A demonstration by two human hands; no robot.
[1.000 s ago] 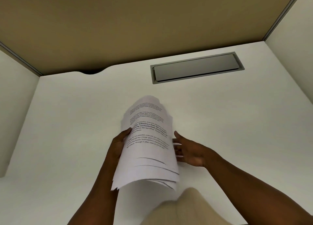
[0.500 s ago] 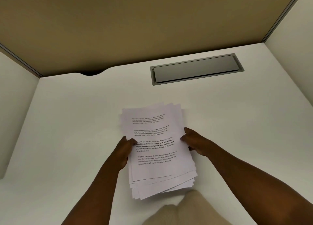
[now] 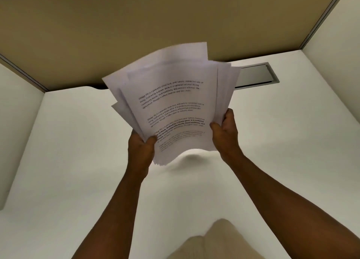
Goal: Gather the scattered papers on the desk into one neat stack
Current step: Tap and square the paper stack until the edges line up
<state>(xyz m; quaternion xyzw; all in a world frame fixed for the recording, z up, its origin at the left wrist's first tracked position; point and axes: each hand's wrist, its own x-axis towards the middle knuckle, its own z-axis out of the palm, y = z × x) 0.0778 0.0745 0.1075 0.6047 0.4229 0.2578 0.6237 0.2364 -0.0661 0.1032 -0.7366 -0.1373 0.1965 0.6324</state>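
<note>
Above the middle of the white tabletop, clear of its surface, the papers are held up, fanned and uneven. Left hand has its grip pinching the lower left corner; right hand pinches the right edge. Behind them, near the tabletop's far edge, sits a grey cable hatch.

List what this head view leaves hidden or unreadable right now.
- Sheet count: the papers overlap in a fan, so only edges show.
- Smaller print: motion blur smears it, most at the curled bottom edge.
- Fingers of the left hand and right hand: behind the sheets, only thumbs show.
- Desk's cable hatch: left part covered by the papers.
- Desk near edge: cut off by the frame.
</note>
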